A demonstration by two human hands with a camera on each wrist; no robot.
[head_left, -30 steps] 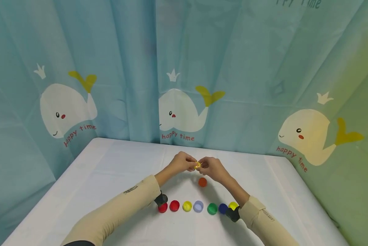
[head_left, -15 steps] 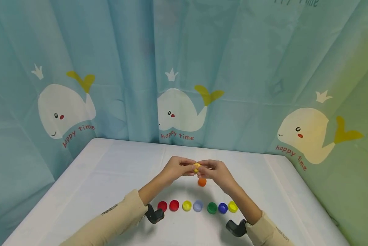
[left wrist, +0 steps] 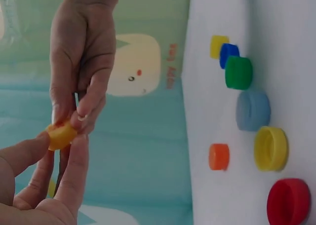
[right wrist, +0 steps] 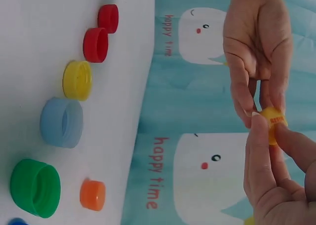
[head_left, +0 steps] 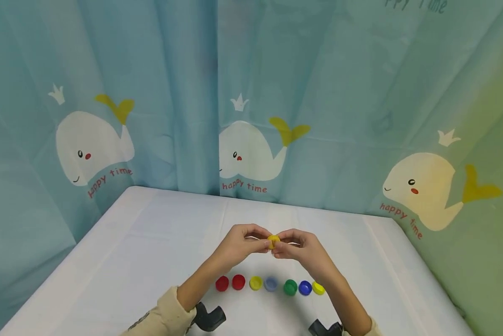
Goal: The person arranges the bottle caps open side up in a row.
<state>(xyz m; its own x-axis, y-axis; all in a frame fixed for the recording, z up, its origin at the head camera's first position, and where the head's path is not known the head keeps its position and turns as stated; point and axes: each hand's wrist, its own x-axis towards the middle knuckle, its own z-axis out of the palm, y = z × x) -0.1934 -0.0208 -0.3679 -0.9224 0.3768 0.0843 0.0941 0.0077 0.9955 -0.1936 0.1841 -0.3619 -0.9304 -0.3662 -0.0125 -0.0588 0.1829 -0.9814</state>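
A small yellow-orange bottle cap (head_left: 273, 241) with red print is held up above the table between both hands. My left hand (head_left: 237, 246) pinches it from the left with thumb and fingertips. From the other side, my right hand (head_left: 306, 249) pinches the same cap, and the fingertips of both hands meet around it. The print shows on the cap (right wrist: 275, 120) in the right wrist view. An orange bottle cap (left wrist: 219, 157) stands on the table in the wrist views; the hands cover it in the head view.
On the white table (head_left: 163, 233) runs a row of bottle caps: two red caps (head_left: 238, 282), a yellow cap (head_left: 255, 283), a light blue cap (head_left: 270, 283), a green cap (head_left: 290, 287), a blue cap (head_left: 305, 287) and another yellow one. A whale-print curtain (head_left: 171, 93) hangs behind.
Both hands have come down the head view, nearer the row, with the yellow-orange cap between them. The cap has turned in the fingers, and the hands now cover the orange cap.
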